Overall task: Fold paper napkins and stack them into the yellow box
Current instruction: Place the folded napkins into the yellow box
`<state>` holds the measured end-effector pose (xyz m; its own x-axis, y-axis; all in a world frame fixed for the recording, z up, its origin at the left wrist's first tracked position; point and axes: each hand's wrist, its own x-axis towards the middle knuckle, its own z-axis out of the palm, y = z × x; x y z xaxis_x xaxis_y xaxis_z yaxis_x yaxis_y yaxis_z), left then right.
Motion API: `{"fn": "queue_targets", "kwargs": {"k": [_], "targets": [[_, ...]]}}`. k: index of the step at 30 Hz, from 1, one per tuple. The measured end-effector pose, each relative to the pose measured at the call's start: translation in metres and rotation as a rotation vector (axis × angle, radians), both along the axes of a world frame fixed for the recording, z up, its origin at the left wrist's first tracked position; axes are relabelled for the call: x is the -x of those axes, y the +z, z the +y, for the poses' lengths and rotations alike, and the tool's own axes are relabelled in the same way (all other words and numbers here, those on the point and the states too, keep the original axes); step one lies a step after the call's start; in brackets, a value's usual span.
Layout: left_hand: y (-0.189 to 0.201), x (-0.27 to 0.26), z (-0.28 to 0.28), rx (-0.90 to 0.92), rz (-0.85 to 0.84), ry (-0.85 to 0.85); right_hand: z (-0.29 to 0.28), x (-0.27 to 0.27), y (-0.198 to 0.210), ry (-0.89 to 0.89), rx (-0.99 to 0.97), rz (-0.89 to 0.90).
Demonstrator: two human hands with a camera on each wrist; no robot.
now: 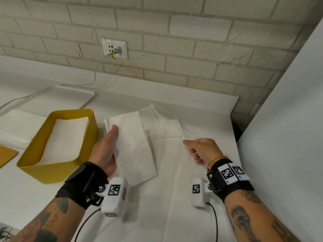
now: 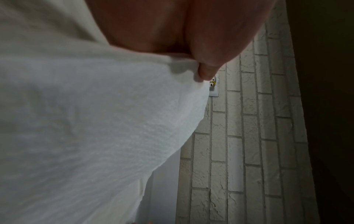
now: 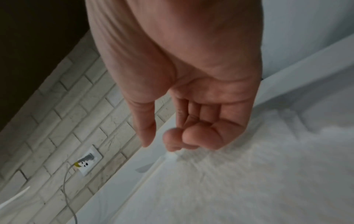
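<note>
My left hand (image 1: 111,137) grips a folded white napkin (image 1: 134,149) by its left edge, thumb on top, just right of the yellow box (image 1: 52,170). The napkin is a long rectangle lying low over the table. The box holds folded white napkins (image 1: 66,135). In the left wrist view the napkin (image 2: 95,121) fills the frame under my thumb (image 2: 206,71). My right hand (image 1: 192,149) hovers over flat unfolded napkins (image 1: 167,130), fingers loosely curled, holding nothing. The right wrist view shows the same hand (image 3: 162,141) above white sheets (image 3: 249,181).
A white tray (image 1: 70,96) lies behind the box. A pile of white napkins (image 1: 17,126) sits at the far left beside a tan board (image 1: 7,154). A wall socket (image 1: 114,48) with a cable is on the brick wall. A white panel (image 1: 288,119) bounds the right side.
</note>
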<state>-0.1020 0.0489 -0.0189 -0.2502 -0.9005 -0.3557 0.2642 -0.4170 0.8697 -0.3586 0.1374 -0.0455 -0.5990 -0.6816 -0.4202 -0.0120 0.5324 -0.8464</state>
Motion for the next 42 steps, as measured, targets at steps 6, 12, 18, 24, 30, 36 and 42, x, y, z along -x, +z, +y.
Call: {"fn": "queue_targets", "kwargs": {"k": [6,12,18,24,30,36,42], "targets": [[-0.001,0.001,0.0,-0.008,-0.02,-0.014,-0.011,-0.008,-0.002,0.042,-0.014,0.09],[-0.004,0.001,0.001,-0.036,-0.049,-0.014,-0.014,-0.005,-0.011,-0.018,-0.028,0.097],[-0.004,0.001,0.002,-0.054,-0.039,-0.001,-0.015,-0.005,-0.009,-0.059,0.196,0.179],[-0.002,0.001,0.003,-0.044,-0.02,-0.003,-0.014,0.008,0.023,-0.144,0.468,0.1],[-0.002,0.001,0.002,-0.035,-0.012,-0.002,-0.003,0.011,0.066,-0.103,0.776,-0.223],[0.006,0.0,-0.002,0.042,-0.019,0.013,0.01,0.0,0.097,0.116,0.896,-0.308],[0.021,0.008,0.001,0.177,-0.037,-0.077,0.006,-0.018,0.106,0.322,0.827,-0.283]]}}
